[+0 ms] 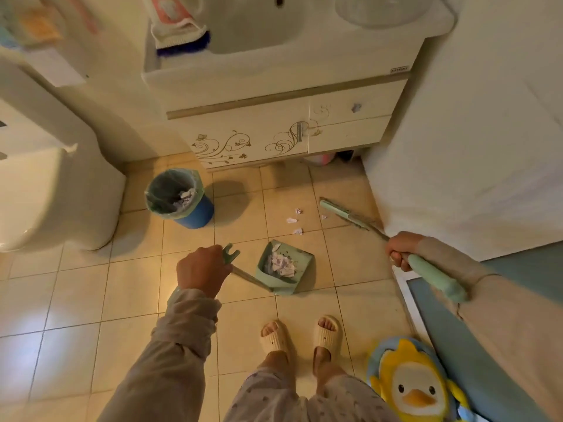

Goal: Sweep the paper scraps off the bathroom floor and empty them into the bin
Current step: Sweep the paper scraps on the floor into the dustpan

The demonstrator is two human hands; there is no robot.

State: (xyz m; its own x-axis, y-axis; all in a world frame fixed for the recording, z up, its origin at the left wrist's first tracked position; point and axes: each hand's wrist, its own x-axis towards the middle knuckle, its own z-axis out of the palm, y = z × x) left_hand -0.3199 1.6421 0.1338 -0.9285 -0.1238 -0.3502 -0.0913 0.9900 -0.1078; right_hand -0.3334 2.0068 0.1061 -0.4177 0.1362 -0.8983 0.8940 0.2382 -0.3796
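My left grip [202, 271] was closed round the forked top of the dustpan handle [230, 253], and my right grip [402, 251] was curled round the broom shaft [435, 277] just where the green sleeve begins. Neither held anything else.

The dustpan [288, 286] sat on the floor [91, 284] ahead of my slippers, its mouth facing far, with a heap of crumpled paper [280, 263] in it. A few loose scraps [294, 220] lay just beyond its lip, between the pan and the broom head [344, 213], which rested on the tiles at the far right, close to the white side wall. The bin [178, 197], lined and already holding some paper, stood to the far left, well apart from the pan.

The risks I saw were these. The scraps looked very light, so a hard stroke might have flicked them past the pan or over its lip, or scattered them under the cabinet [253, 138]. The long handle gave my left grip little control of the pan, so a nudge from the broom could have turned it and let paper slip by. And the heap sat high, so tilting the pan forward on the way to the bin would probably have spilled it.
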